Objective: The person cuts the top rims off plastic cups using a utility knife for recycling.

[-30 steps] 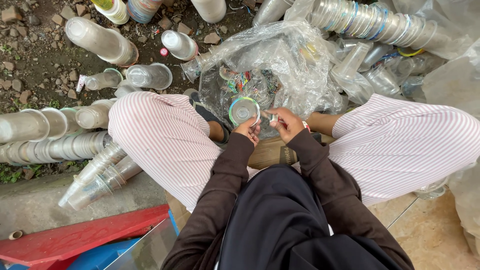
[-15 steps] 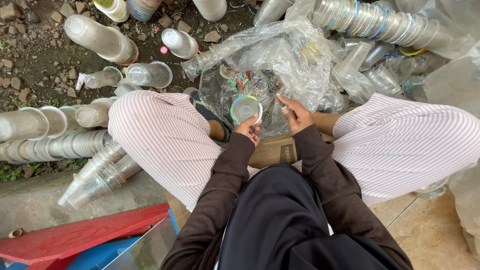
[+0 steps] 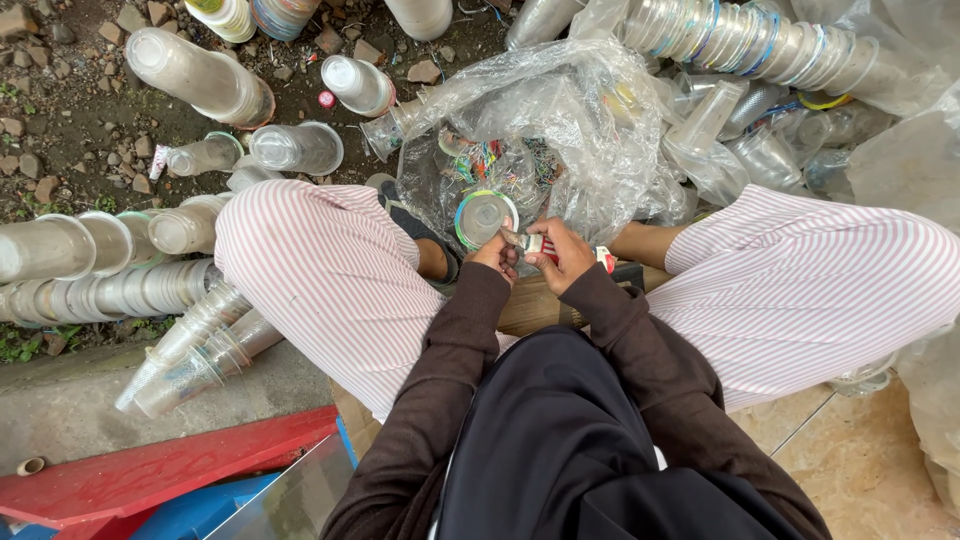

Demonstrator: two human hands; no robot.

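Both hands met over the lap: the left hand [image 3: 497, 255] pinched a clear plastic cup [image 3: 485, 217] with a green rim, and the right hand [image 3: 562, 255] closed around a small red-and-white cutter [image 3: 560, 248]. Behind them sagged a crinkled clear bag [image 3: 560, 120] — stacked cups [image 3: 110, 290] lay on stony dirt [image 3: 60, 110].
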